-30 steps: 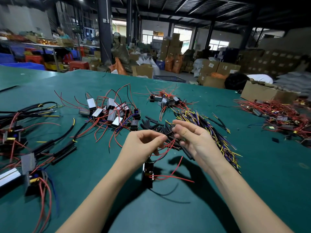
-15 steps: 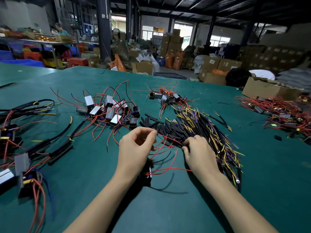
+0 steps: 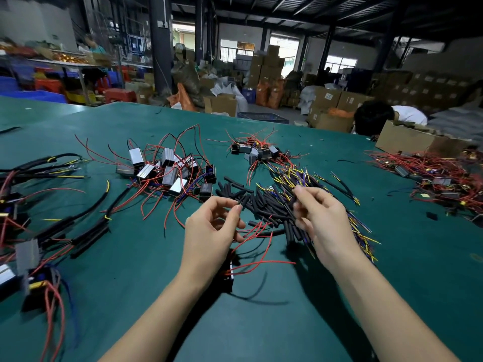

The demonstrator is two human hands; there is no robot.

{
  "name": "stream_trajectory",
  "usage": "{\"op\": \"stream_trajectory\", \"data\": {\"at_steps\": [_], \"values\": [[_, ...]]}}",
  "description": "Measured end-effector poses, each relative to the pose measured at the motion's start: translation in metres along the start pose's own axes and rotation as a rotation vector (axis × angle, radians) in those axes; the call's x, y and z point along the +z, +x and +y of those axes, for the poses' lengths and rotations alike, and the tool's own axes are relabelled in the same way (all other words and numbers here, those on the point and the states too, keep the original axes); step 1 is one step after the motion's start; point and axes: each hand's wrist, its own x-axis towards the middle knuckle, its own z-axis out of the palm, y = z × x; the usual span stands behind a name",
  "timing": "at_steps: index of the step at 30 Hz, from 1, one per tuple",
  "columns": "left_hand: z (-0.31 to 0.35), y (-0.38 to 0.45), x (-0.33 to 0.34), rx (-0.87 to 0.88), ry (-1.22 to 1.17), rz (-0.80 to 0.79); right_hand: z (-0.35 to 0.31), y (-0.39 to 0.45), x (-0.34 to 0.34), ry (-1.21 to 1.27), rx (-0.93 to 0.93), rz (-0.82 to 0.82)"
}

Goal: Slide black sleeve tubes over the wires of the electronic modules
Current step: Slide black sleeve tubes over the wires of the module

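Observation:
My left hand is raised over the green table, fingers curled round the red wires of a black module that hangs under it. My right hand is lifted just above the pile of black sleeve tubes. It is blurred, and its thumb and fingers pinch what looks like one short black sleeve tube. The two hands are a palm's width apart, fingertips turned toward each other.
Silver-cased modules with red wires lie beyond my left hand, and a smaller heap farther back. Yellow and purple sleeved wires spread under my right hand. Sleeved assemblies lie left. A tangle of wires and a cardboard box are right.
My right hand has come up off the sleeve tube pile and moved toward the left hand. The left hand keeps hold of the red wires, the module still under it.

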Motion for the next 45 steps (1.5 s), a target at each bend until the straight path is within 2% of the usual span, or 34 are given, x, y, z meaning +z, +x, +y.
{"op": "stream_trajectory", "data": {"at_steps": [2,5,12,17,20,22,25,30,34,37,40,42,44,45], "values": [[0.0,0.0,0.001,0.021,0.014,0.01,-0.011,-0.005,0.008,0.142,0.075,-0.108],[0.0,-0.001,0.002,0.055,0.029,0.013,-0.018,-0.013,0.018,0.127,0.061,-0.188],[0.003,-0.004,0.006,0.105,0.062,0.015,-0.013,-0.013,0.017,0.009,-0.013,-0.151],[0.006,-0.006,0.011,0.139,0.08,0.035,-0.007,-0.013,0.018,0.034,-0.006,-0.187],[0.006,-0.006,0.011,0.122,0.063,0.064,-0.005,-0.009,0.014,0.002,-0.03,-0.147],[0.005,-0.004,0.009,0.093,0.041,0.095,-0.003,-0.002,0.006,-0.186,-0.091,-0.081],[0.001,-0.001,0.005,0.048,0.032,0.124,0.009,0.008,-0.008,-0.595,-0.109,-0.027],[-0.003,-0.001,0.004,0.054,0.051,0.11,0.028,0.013,-0.016,-0.837,-0.091,-0.082],[-0.003,-0.001,0.004,0.066,0.044,0.104,0.033,0.013,-0.015,-1.169,-0.091,-0.044],[-0.003,-0.002,0.004,0.07,0.058,0.097,0.034,0.009,-0.008,-1.293,-0.066,-0.036],[-0.002,-0.002,0.004,0.072,0.068,0.095,0.032,0.006,-0.007,-1.3,-0.071,-0.008],[-0.001,-0.002,0.004,0.075,0.071,0.091,0.028,0.007,-0.009,-1.219,-0.095,0.006],[-0.001,-0.002,0.005,0.088,0.088,0.082,0.018,0.008,-0.007,-0.976,-0.129,0.012],[-0.001,-0.003,0.005,0.101,0.099,0.076,0.01,0.007,-0.005,-0.735,-0.101,0.001]]}}
